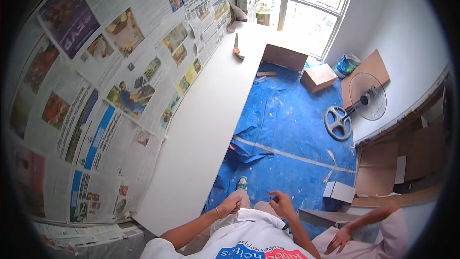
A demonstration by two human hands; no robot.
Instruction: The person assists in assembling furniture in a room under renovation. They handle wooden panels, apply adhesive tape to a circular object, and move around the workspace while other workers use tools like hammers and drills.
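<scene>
In front of my white shirt, my left hand (231, 206) is closed, its fingers curled in; what it holds, if anything, is hidden. A short way to its right, my right hand (281, 204) is bent with thumb and forefinger close together. A tiny dark, thin thing seems to show at those fingertips, too small to name. The hands are apart and touch neither the long white board (191, 139) at my left nor the floor. On the far part of that board lies a handsaw (237, 50) with an orange and black handle.
Newspaper sheets (110, 67) cover the left wall. Blue sheeting (287, 120) spreads over the floor. Ahead right stand a pedestal fan (366, 100), a wooden box (318, 77) and a bag (346, 64). Another person's hand (340, 240) is close at my right, near a white box (339, 192).
</scene>
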